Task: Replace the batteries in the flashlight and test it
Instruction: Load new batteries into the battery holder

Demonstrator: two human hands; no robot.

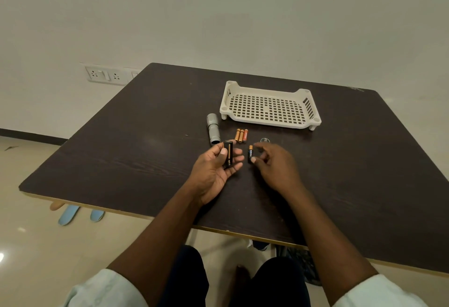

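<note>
From the head camera, the left hand point(216, 168) cradles a black plastic battery holder point(228, 154), thumb and fingers wrapped around it, one gold-and-black cell apparently seated in it already. The right hand point(274, 163) pinches a fresh black-and-copper battery point(250, 154) between thumb and fingertip, just beside the holder and not yet touching it.

The grey metal flashlight body point(213, 131) lies open-ended on the dark wood-grain table point(121, 156), near the left hand. Three orange and gold batteries point(241, 135) sit side by side past the hands, likely the spent ones. The round tail cap point(264, 140) rests by the right hand, and the white perforated plastic tray point(269, 107) stands empty behind.

This looks like mid-reload: new cells are going into the holder. The next move calls for lining the battery up with a free slot, polarity correct, and pressing it home.
</note>
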